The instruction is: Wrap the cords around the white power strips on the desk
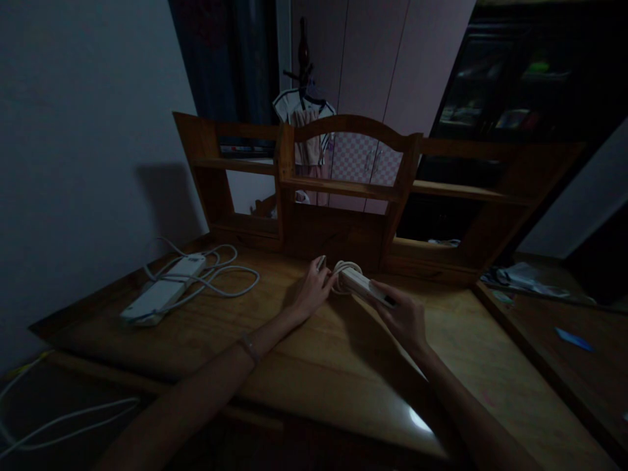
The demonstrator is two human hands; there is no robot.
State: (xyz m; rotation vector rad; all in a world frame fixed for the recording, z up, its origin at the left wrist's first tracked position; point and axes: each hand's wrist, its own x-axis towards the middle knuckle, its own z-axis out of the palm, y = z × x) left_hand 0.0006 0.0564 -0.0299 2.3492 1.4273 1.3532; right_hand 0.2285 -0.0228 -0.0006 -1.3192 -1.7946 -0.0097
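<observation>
My right hand (406, 318) is closed around the near end of a white power strip (362, 285), held tilted above the wooden desk. A pale cord (338, 288) is looped around the strip's far end. To the left of it, my left hand (314, 289) is closed, with the cord at its fingers. A small light piece, perhaps the plug (321, 263), sticks up from that hand. On the desk's left side lies a second white power strip (164, 288), its grey cord (230, 269) in loose loops around it.
A wooden shelf unit (338, 190) rises along the back of the desk (294, 366). Another white cable (73, 418) hangs at the lower left. Plastic bags (524, 278) and a blue item (574, 339) lie on a surface to the right.
</observation>
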